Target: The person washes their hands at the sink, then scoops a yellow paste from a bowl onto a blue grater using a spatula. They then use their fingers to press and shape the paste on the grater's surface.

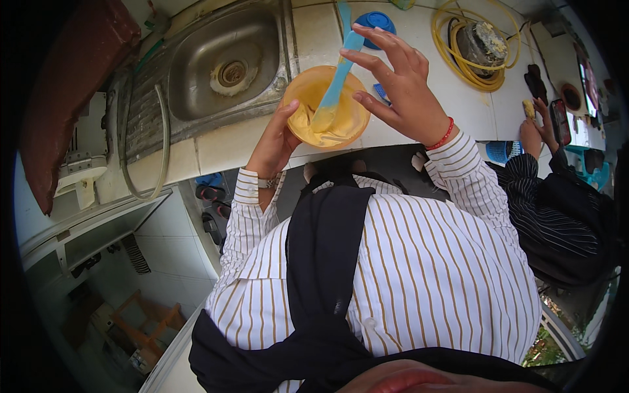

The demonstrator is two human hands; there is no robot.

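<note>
An orange bowl [359,118] of pale yellow creamy mixture is in my left hand [280,134], thumb at its rim and fingers curled round its side. A light blue spatula [339,80] stands tilted in the bowl, its lower end coated in the mixture. My right hand [413,98] is open above the bowl's right side, fingers apart, fingertips at or against the spatula's upper handle and thumb near the rim. Behind are a blue container [378,27] and another light blue handle [343,12].
A steel sink [255,39] sits left on the tiled counter [196,157] with a pale hose [159,137]. A coiled yellow hose [453,69] round a metal object lies at right. Beside me, a person in dark clothing [553,223] holds something yellow. Footwear [211,194] lies below left.
</note>
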